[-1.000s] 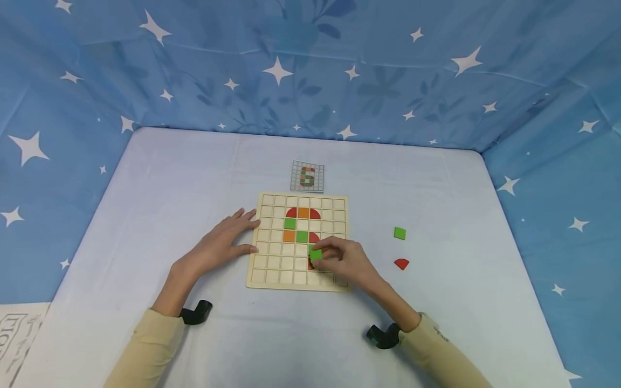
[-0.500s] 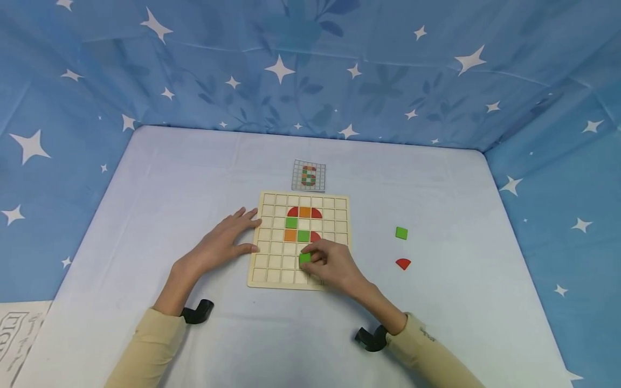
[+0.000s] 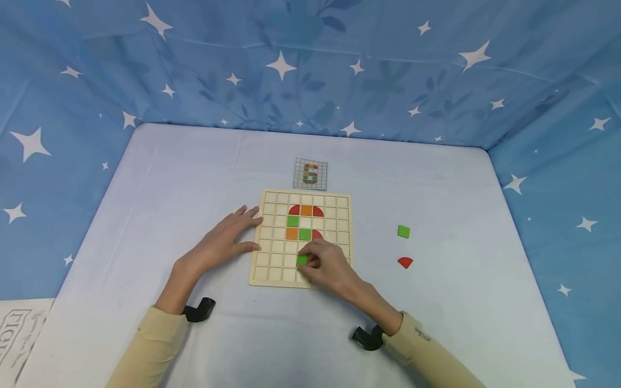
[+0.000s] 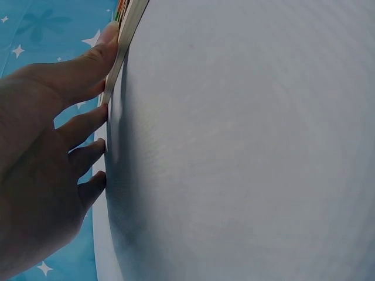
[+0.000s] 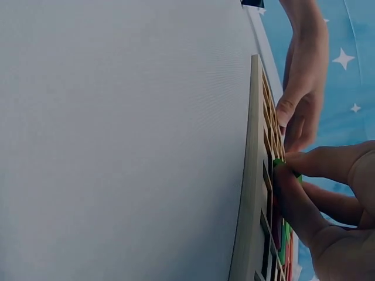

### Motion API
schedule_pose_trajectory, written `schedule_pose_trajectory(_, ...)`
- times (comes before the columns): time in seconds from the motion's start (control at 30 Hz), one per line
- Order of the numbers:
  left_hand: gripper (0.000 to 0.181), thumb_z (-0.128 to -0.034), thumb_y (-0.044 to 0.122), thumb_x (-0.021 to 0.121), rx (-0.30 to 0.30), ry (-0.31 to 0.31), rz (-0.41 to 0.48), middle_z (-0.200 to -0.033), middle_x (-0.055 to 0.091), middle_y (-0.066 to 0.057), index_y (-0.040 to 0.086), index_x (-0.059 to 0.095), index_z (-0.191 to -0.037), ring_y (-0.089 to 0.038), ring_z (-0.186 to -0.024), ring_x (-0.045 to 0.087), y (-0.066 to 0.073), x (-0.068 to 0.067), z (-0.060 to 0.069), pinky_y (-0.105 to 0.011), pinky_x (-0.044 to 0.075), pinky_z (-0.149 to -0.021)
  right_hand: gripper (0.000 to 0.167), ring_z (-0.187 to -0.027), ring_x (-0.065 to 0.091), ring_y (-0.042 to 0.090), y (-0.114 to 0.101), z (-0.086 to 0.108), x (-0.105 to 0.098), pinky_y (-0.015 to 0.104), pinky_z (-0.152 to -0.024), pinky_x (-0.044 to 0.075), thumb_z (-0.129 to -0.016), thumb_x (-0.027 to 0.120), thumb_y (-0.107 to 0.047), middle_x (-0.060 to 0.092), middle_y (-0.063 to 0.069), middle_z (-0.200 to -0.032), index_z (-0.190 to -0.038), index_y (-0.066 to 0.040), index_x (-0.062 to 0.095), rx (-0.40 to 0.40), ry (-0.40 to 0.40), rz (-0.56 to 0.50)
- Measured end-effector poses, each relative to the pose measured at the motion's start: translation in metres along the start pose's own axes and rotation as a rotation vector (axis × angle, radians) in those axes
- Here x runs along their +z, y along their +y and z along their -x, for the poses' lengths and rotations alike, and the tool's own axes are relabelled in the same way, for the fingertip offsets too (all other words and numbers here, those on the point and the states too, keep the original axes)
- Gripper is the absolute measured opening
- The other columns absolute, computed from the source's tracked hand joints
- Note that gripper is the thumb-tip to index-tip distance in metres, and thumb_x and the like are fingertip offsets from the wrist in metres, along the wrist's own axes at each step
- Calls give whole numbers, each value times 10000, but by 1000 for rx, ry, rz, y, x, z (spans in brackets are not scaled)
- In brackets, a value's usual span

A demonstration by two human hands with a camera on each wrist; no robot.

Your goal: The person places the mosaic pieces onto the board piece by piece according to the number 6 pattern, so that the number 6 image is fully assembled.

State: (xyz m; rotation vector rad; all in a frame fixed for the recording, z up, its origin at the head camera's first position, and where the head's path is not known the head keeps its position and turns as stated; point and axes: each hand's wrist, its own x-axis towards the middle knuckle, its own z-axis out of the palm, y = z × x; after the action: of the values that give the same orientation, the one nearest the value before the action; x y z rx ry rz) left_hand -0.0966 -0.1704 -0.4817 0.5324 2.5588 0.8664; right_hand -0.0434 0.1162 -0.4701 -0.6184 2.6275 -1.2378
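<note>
A wooden grid board lies on the table in the head view. My right hand pinches a green square tile between thumb and finger, low over the board's cells. In the right wrist view, the green tile is at the cells, partly hidden by the fingertips. My left hand touches the board's left edge with its thumb and fingers spread. Set in the grid are red quarter-circles, orange squares and green squares. My right hand hides some lower cells.
A small pattern card with a coloured figure lies behind the board. To the right are a loose green square and a red quarter-circle. A printed sheet lies at the lower left. Blue star-patterned cloth surrounds the table.
My right hand has moved left with the green tile, from beside the lower red piece to a cell further left. My left hand has stayed at the board's edge.
</note>
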Motion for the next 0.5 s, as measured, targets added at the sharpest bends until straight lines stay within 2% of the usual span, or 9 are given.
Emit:
schedule_pose_trajectory(0.23,703,-942,350,760,1,5,1,-1715,244,-43,111,482,-1542,-320,-1608,105,0,-1,0,-549,117,-1305,171,-762,646,146,2,2,1,173,-669,566,-825,787,56,694,86,-988,-986,10,754,-106,34,77)
schedule_pose_trajectory(0.5,702,-942,347,761,12,0,4,-1715,246,-43,109,482,-1542,-318,-1608,107,-1,0,0,-546,118,-1305,176,-759,616,136,1,3,2,157,-652,539,-833,800,35,695,84,-1007,-1004,16,760,-120,32,116)
